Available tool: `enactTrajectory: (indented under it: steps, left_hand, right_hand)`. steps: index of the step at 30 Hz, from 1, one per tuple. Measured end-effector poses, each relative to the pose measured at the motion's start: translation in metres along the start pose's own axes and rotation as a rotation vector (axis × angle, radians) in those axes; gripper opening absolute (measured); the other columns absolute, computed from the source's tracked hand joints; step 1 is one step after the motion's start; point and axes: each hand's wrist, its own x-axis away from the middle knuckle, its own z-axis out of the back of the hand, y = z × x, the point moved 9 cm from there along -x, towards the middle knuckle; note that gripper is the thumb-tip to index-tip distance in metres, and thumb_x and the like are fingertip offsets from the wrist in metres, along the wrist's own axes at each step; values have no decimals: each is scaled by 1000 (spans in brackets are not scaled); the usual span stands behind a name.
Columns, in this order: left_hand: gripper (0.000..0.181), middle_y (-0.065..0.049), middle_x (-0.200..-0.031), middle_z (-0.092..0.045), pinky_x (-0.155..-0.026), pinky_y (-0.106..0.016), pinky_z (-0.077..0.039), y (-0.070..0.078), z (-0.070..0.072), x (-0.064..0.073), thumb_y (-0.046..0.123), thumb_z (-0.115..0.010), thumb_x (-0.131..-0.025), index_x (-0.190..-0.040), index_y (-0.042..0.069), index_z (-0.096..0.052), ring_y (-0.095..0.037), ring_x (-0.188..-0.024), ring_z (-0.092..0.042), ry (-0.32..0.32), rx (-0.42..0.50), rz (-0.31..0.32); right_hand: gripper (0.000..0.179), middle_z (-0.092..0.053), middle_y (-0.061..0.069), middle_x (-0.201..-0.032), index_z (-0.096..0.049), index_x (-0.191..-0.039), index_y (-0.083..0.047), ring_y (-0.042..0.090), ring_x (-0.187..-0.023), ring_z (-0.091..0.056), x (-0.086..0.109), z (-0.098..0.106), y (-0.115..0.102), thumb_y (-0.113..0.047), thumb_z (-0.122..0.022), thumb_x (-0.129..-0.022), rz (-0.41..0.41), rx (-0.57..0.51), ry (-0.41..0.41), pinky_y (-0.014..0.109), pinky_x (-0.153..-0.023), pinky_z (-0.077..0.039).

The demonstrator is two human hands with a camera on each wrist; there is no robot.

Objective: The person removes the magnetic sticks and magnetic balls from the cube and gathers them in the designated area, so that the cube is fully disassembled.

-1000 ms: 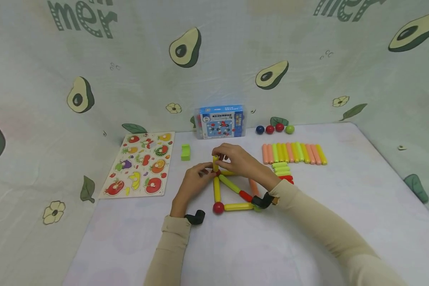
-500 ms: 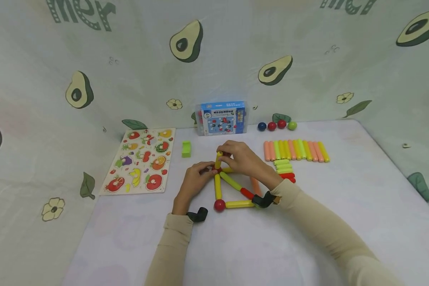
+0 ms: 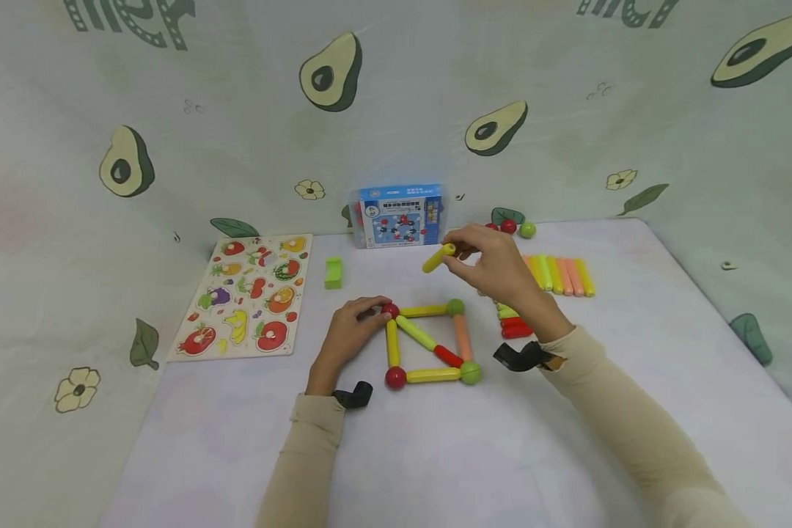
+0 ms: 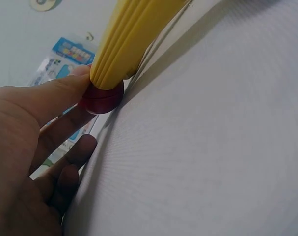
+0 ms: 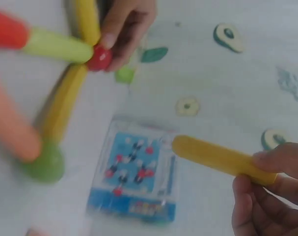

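Note:
My left hand (image 3: 350, 336) pinches the red ball (image 4: 103, 101) at the far left corner of a square frame of sticks and balls. Yellow sticks (image 3: 433, 375) form three of its sides and an orange stick (image 3: 462, 337) the right one. A second red ball (image 3: 396, 378) and two green balls (image 3: 470, 372) mark the other corners. Across the square runs a diagonal of a lime stick (image 3: 416, 333) and a short red stick (image 3: 447, 356). Raised behind the frame's far right corner, my right hand (image 3: 493, 262) pinches a loose yellow stick (image 5: 217, 156) by one end.
A boxed toy set (image 3: 401, 217) stands at the back. Left of it lie a fruit puzzle board (image 3: 298, 293) and a lime block (image 3: 333, 273). Rows of sticks (image 3: 567, 277), short red pieces (image 3: 516, 328) and loose balls (image 3: 526, 230) are at the right, partly behind my right hand.
My right hand has lifted the yellow stick off the far left red ball, where it stood upright, and moved it right and back, tilting it. My left hand stays at that ball.

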Motion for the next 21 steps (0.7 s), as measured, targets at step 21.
enactTrajectory:
  steps: [21]
  left_hand:
    - [27,12,-119,-65,-94,-44,-48,-1,-1,5,42,-72,-92,-119,39,-71,-17,-107,-55,22,-8,26]
  right_hand:
    - [26,-62,18,-111,-64,-114,3,34,-94,-63,89,81,126,-5,-68,-90,-348,194,98,54,-83,-55]
